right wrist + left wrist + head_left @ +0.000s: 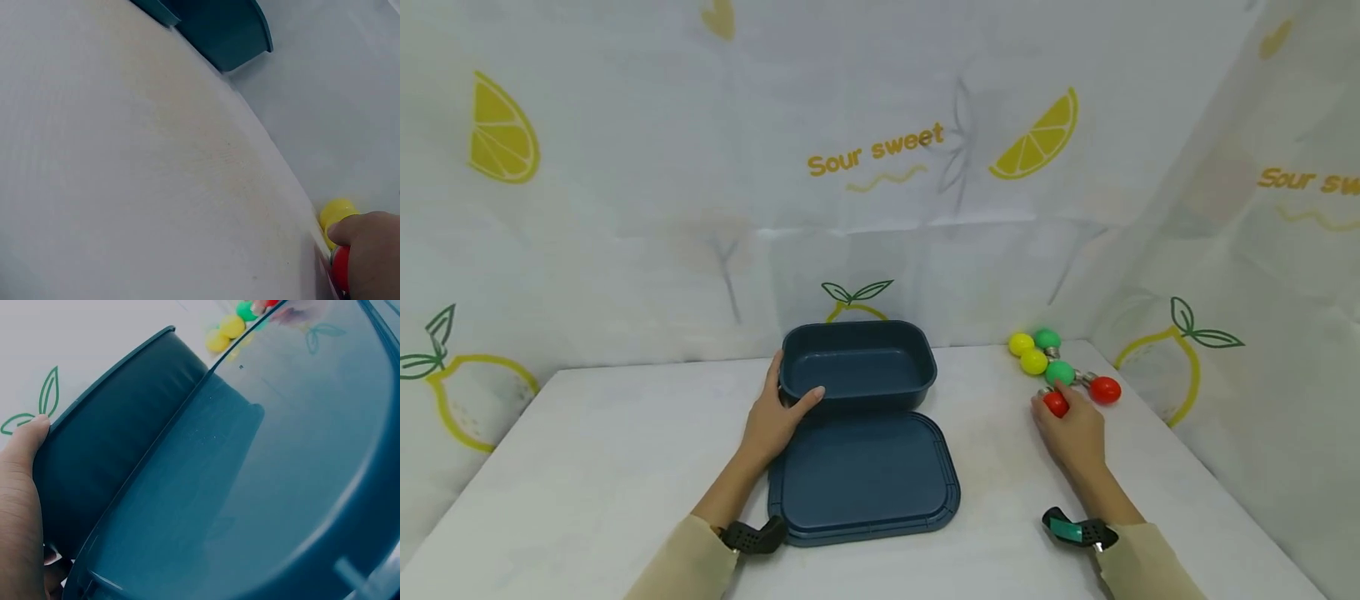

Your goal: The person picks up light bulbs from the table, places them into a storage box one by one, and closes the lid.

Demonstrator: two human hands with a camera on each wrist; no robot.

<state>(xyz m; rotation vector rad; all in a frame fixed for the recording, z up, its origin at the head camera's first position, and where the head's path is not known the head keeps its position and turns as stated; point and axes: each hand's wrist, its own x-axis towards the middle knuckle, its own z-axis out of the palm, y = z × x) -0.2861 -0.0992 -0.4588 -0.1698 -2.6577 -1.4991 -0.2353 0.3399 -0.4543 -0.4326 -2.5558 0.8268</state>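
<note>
My left hand (pixel 771 421) holds the near left corner of a dark blue open box (pixel 857 400), with the thumb at the rim and fingers along the left side. In front of the box lies a flat dark blue lid (pixel 865 475). On the right, my right hand (pixel 1078 429) pinches a red light bulb (pixel 1055 404) with a silvery base. Around it lie a second red bulb (pixel 1105 390), a green bulb (pixel 1060 373), another green bulb (pixel 1047 337) and two yellow bulbs (pixel 1033 361). In the right wrist view, the hand partly hides the red bulb.
A white table (pixel 625 467) carries everything. Behind it and along the right hangs a white sheet (pixel 700 250) printed with lemons and lettering. The bulbs lie near the table's far right corner. A black band (pixel 752 537) is on each wrist.
</note>
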